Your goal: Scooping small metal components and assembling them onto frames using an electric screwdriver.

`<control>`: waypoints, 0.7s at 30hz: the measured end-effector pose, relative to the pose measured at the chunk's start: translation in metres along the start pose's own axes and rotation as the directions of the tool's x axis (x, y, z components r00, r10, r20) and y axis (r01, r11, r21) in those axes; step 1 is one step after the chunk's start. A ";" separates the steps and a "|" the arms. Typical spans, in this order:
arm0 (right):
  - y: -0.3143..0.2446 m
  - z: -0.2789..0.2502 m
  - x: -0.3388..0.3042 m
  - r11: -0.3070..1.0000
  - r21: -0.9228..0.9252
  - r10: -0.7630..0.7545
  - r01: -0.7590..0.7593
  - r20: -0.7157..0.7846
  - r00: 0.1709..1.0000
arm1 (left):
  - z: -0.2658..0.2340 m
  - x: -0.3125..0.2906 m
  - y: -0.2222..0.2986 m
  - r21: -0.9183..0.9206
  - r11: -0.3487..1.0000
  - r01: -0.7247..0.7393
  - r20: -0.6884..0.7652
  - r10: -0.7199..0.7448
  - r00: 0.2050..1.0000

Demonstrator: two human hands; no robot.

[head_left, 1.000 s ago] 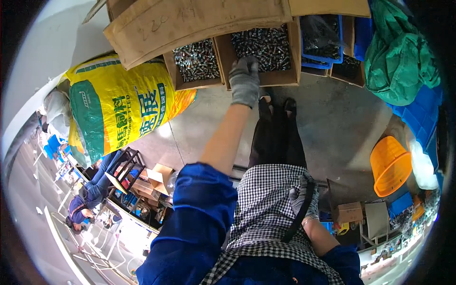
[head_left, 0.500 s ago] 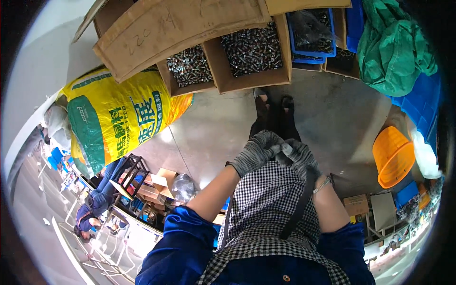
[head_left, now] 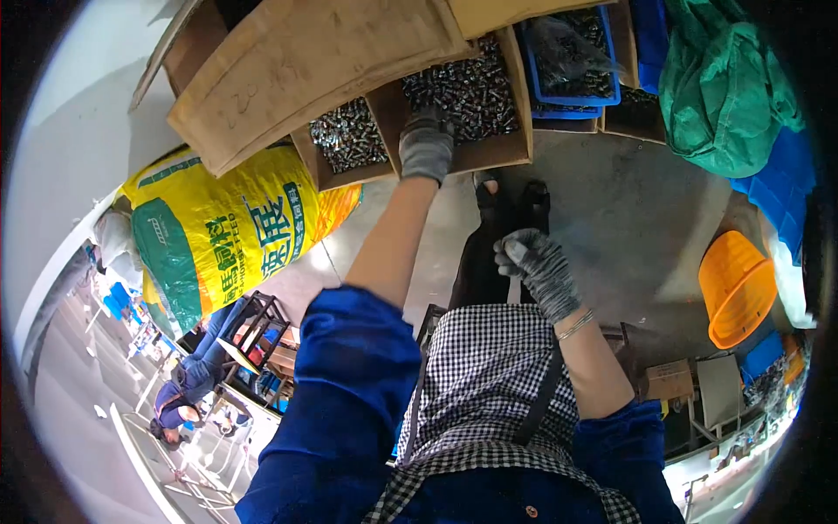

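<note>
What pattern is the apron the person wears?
Black-and-white checked fabric apron, clearest in the head view.

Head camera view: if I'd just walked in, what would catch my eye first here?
Probably the big yellow and green printed sack at left, bright against the grey floor. Next, the open cardboard boxes of small metal parts along the top, with the grey-gloved left hand reaching to the front edge of one while the grey-gloved right hand hangs curled above a black-and-white checked apron. A crumpled green cloth and an orange plastic basket stand out at right.

Gloved left hand (head_left: 427, 144) at a cardboard box (head_left: 489, 153) of metal parts (head_left: 471, 87); right hand (head_left: 537, 266) near the checked apron (head_left: 489, 384).
</note>
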State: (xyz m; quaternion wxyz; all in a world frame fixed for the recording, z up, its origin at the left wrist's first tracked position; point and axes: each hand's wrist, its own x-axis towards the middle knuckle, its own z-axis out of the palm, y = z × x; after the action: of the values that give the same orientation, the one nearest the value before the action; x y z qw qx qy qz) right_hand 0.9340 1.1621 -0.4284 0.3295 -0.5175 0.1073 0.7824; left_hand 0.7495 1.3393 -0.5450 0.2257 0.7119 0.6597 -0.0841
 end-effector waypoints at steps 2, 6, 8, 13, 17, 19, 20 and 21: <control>0.013 -0.014 -0.003 0.998 -0.059 -0.025 0.022 -0.042 0.999 | 0.022 0.015 0.010 0.003 0.998 0.057 0.062 -0.057 0.996; 0.019 -0.029 -0.011 0.996 -0.093 -0.018 0.008 -0.103 0.995 | 0.038 0.026 0.018 0.060 0.976 0.211 0.167 -0.218 0.962; 0.023 -0.037 -0.014 0.995 -0.095 -0.005 -0.007 -0.123 0.992 | 0.042 0.028 0.018 0.065 0.967 0.246 0.175 -0.254 0.951; 0.027 -0.040 -0.017 0.998 -0.053 -0.036 0.031 -0.096 0.995 | 0.044 0.035 0.006 0.025 0.977 0.210 0.128 -0.212 0.969; 0.025 -0.036 -0.014 0.998 -0.035 -0.059 0.056 -0.098 0.993 | 0.019 -0.001 0.010 -0.036 0.993 0.109 0.034 -0.108 0.994; 0.020 -0.034 -0.015 0.990 -0.013 -0.140 0.140 -0.096 0.985 | -0.004 -0.042 0.032 -0.057 0.971 -0.231 -0.078 0.227 0.971; 0.017 -0.036 -0.016 0.990 -0.013 -0.138 0.137 -0.109 0.985 | -0.020 -0.068 0.052 -0.210 0.954 -0.213 -0.024 0.212 0.977; 0.012 -0.033 -0.016 0.984 -0.015 -0.178 0.177 -0.106 0.978 | -0.042 -0.095 0.067 -0.346 0.922 -0.176 0.025 0.196 0.980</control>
State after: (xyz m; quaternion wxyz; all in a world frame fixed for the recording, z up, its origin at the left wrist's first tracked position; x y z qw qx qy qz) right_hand 0.9546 1.1304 -0.4310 0.3901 -0.5671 0.0760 0.7214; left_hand 0.7965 1.2701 -0.4543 0.3721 0.7184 0.5869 0.0328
